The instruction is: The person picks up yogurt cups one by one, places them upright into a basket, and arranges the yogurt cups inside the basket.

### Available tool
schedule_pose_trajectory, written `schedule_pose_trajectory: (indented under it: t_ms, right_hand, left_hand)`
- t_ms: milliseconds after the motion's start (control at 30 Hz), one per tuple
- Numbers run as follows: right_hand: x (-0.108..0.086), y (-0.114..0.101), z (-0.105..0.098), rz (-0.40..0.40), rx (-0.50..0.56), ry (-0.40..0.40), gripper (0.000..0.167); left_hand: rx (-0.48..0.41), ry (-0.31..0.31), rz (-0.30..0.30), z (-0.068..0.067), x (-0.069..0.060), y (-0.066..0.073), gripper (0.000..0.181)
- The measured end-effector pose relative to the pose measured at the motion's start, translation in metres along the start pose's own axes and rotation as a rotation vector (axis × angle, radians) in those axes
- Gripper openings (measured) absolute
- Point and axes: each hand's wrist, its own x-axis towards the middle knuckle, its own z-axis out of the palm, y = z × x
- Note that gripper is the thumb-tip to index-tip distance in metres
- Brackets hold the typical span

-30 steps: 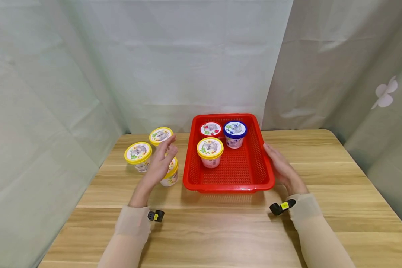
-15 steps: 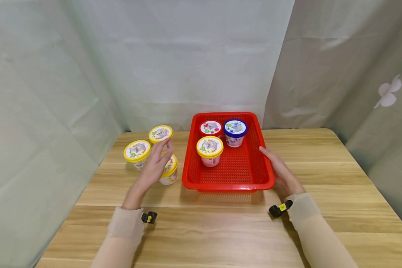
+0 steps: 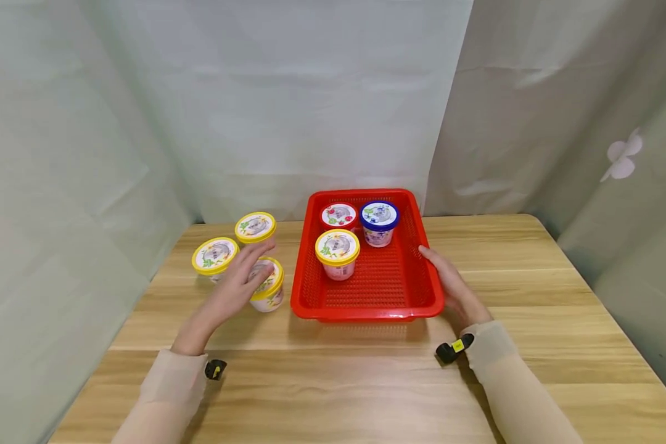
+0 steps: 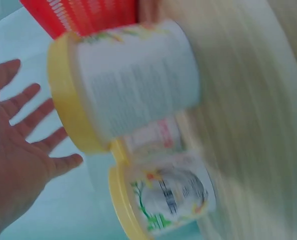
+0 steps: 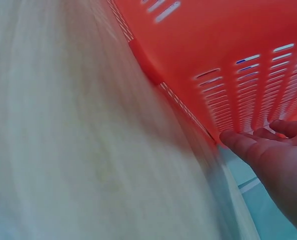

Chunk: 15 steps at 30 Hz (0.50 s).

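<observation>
- Pale fabric backdrop [image 3: 288, 92]; wood-grain table [image 3: 333, 401]; red basket [image 3: 366, 313] sits mid-table, toward the back edge.
- Head view, layout: three upright cups in the basket — red-lidded cup [image 3: 338, 214] and blue-lidded cup [image 3: 380, 213] at the back, inner yellow cup [image 3: 337, 246] in front of the red one; outside, left of the basket, near yellow cup [image 3: 267, 301], leftmost yellow cup [image 3: 213, 253] and rear yellow cup [image 3: 255, 226], loosely clustered.
- Head view, handling (my judgement): cups probably light, stiff, thin-walled, a bit slick; contents hidden; best hold is round the body just under the lid — lid alone might pop off; basket likely light, slightly springy plastic; steady it by the rim.
- Head view, hands: left hand [image 3: 233, 293] hangs over the near yellow cup, fingers extended, grasping nothing; right hand [image 3: 455, 287] lies along the basket's right side, fingertips at the rim.
- Left wrist view: blurred, tilted; fingers spread wide beside the near cup's lid, gap visible, no contact seen.
- Right wrist view: fingers fairly straight along the basket's slotted outer wall, not clenched; looks like light contact; can't tell how firm.
</observation>
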Motion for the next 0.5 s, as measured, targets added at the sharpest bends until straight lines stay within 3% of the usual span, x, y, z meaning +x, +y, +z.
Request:
schedule_pose_trajectory:
  t_ms: [167,500]
  right_hand:
    - [0.001,0.001,0.001,0.01,-0.03,0.024,0.071]
    - [0.002,0.0,0.0,0.009,-0.031,0.001,0.07]
  left_hand:
    - [0.064,-0.03,0.08,-0.005,-0.006,-0.015,0.051]
    - [0.107,-0.04,0.104,-0.007,-0.02,-0.031,0.063]
